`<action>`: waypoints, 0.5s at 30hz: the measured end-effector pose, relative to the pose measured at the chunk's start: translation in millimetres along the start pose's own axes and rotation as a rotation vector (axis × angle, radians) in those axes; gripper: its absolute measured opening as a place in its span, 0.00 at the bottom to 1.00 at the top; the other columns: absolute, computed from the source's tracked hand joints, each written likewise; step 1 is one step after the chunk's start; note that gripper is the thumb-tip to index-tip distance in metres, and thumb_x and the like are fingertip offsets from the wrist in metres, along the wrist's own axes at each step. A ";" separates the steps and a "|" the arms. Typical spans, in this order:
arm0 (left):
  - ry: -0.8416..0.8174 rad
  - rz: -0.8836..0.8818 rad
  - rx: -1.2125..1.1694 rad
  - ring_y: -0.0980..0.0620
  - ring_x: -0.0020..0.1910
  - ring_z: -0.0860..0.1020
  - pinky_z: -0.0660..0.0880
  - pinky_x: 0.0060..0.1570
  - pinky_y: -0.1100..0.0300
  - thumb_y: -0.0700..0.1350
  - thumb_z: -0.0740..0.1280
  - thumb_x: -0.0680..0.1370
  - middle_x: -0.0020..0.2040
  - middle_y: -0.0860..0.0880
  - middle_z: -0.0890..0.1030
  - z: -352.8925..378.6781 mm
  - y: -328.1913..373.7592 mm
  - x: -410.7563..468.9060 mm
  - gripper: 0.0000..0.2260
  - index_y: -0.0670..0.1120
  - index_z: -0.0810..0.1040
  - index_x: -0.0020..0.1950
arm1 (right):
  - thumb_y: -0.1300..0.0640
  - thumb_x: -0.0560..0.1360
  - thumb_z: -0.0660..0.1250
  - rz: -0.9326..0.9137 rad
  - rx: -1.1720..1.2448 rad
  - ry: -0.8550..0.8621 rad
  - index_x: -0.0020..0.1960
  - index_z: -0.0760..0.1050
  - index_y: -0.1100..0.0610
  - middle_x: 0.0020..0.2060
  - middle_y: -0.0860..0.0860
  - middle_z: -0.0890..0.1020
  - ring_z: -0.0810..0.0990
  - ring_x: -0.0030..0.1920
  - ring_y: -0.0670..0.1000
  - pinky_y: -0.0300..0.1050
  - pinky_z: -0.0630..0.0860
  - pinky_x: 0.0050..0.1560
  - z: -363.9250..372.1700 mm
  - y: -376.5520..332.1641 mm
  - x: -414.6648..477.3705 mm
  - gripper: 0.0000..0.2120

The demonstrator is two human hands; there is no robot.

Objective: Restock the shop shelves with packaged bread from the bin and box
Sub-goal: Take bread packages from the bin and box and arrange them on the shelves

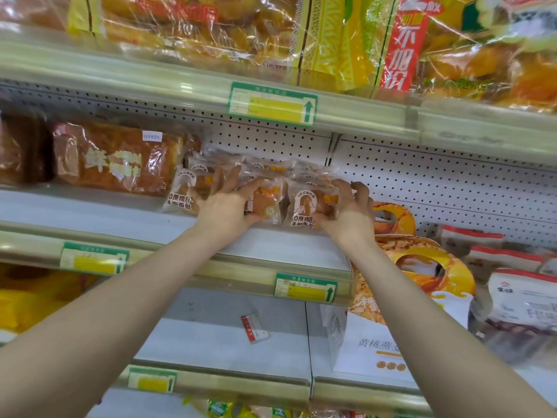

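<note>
Head view, both forearms raised to the middle shelf (90,209). The left hand (224,206) is splayed over a row of small bread packets; its outer fingers lie straight on the wrappers, while its index finger and thumb bracket the top and bottom edges of the middle packet (268,203), pinching it. The right hand (351,211) has its fingers curled round the far edge of the right packet (307,206), thumb beneath, gripping it. The two packets stand side by side between the hands, touching, near the shelf's front. A left packet (180,191) stands just outboard of the left hand, partly under its fingertips. Further packets (271,167) are piled just beyond both hands, against the perforated back panel (422,182). A large wrapped loaf (117,158) lies further outboard of the left hand on the same shelf. Below the right wrist are handled orange bags (422,267). A green and yellow price label (305,288) sits on the shelf edge between the forearms.
</note>
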State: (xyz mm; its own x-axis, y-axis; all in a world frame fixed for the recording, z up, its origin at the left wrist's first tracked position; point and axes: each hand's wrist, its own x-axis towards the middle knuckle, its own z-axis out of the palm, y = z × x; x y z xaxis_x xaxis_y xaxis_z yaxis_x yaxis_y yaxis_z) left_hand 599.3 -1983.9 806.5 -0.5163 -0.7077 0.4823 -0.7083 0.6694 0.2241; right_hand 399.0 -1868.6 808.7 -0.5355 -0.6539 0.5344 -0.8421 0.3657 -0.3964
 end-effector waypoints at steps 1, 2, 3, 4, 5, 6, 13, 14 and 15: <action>0.002 0.010 -0.001 0.41 0.79 0.44 0.45 0.66 0.22 0.57 0.71 0.74 0.80 0.50 0.49 -2.8 0.4 -0.6 0.34 0.64 0.58 0.76 | 0.47 0.70 0.75 -0.013 -0.013 0.017 0.74 0.64 0.50 0.72 0.59 0.63 0.65 0.69 0.65 0.60 0.68 0.66 -0.7 -2.8 -2.3 0.37; 0.001 0.019 0.004 0.40 0.79 0.45 0.46 0.66 0.23 0.57 0.71 0.74 0.80 0.49 0.49 -6.3 0.1 -1.8 0.34 0.63 0.58 0.76 | 0.47 0.70 0.75 -0.020 -0.016 0.027 0.74 0.64 0.50 0.71 0.59 0.63 0.65 0.69 0.65 0.61 0.68 0.66 -2.1 -7.1 -5.0 0.37; 0.001 0.028 0.010 0.40 0.79 0.46 0.48 0.67 0.24 0.57 0.70 0.74 0.80 0.49 0.50 -10.3 -0.2 -3.7 0.34 0.63 0.58 0.76 | 0.47 0.70 0.75 -0.025 -0.011 0.034 0.74 0.64 0.50 0.71 0.59 0.63 0.65 0.69 0.65 0.61 0.69 0.66 -3.4 -11.9 -7.5 0.37; 0.008 0.042 0.013 0.40 0.78 0.47 0.49 0.68 0.25 0.57 0.70 0.74 0.80 0.48 0.52 -13.7 -1.0 -6.2 0.33 0.63 0.59 0.76 | 0.47 0.70 0.75 -0.028 -0.009 0.037 0.74 0.64 0.50 0.71 0.59 0.64 0.66 0.69 0.64 0.60 0.69 0.66 -5.0 -17.7 -10.0 0.36; 0.028 0.063 0.012 0.40 0.78 0.49 0.51 0.68 0.26 0.56 0.71 0.74 0.79 0.47 0.54 -17.5 -2.6 -10.3 0.32 0.63 0.61 0.75 | 0.48 0.71 0.74 -0.032 -0.007 0.038 0.74 0.64 0.50 0.71 0.58 0.64 0.67 0.68 0.64 0.58 0.69 0.66 -6.3 -25.0 -12.9 0.35; 0.058 0.087 -0.001 0.39 0.78 0.53 0.54 0.69 0.28 0.55 0.71 0.74 0.78 0.46 0.59 -20.8 -4.1 -14.1 0.30 0.62 0.64 0.74 | 0.48 0.71 0.74 -0.039 -0.009 0.037 0.74 0.64 0.50 0.70 0.58 0.65 0.68 0.67 0.64 0.57 0.69 0.65 -7.9 -32.4 -15.5 0.35; 0.184 0.163 -0.131 0.41 0.58 0.75 0.74 0.58 0.48 0.48 0.73 0.74 0.60 0.45 0.78 -45.2 -47.0 -52.6 0.20 0.48 0.77 0.65 | 0.48 0.72 0.73 -0.099 0.047 0.050 0.70 0.67 0.55 0.62 0.61 0.72 0.72 0.62 0.64 0.55 0.70 0.58 4.1 -98.5 -50.3 0.30; 0.209 0.173 -0.157 0.42 0.58 0.75 0.74 0.56 0.49 0.47 0.73 0.74 0.59 0.45 0.78 -48.6 -56.9 -60.3 0.18 0.47 0.78 0.63 | 0.49 0.72 0.73 -0.115 0.082 0.051 0.69 0.67 0.55 0.61 0.61 0.72 0.71 0.62 0.63 0.54 0.70 0.57 7.7 -110.5 -58.3 0.28; 0.238 0.177 -0.180 0.42 0.58 0.75 0.73 0.56 0.50 0.46 0.73 0.74 0.59 0.45 0.79 -52.9 -67.8 -69.4 0.17 0.47 0.79 0.62 | 0.50 0.73 0.73 -0.137 0.122 0.050 0.68 0.68 0.55 0.61 0.60 0.72 0.71 0.62 0.62 0.53 0.69 0.56 12.5 -123.1 -66.5 0.27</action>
State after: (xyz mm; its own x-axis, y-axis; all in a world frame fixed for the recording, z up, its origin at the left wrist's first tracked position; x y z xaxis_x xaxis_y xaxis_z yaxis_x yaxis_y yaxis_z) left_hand 708.7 -1968.3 802.6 -0.4821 -0.5187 0.7061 -0.5104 0.8213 0.2549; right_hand 539.0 -1878.3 812.6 -0.4210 -0.6575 0.6249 -0.8953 0.1904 -0.4028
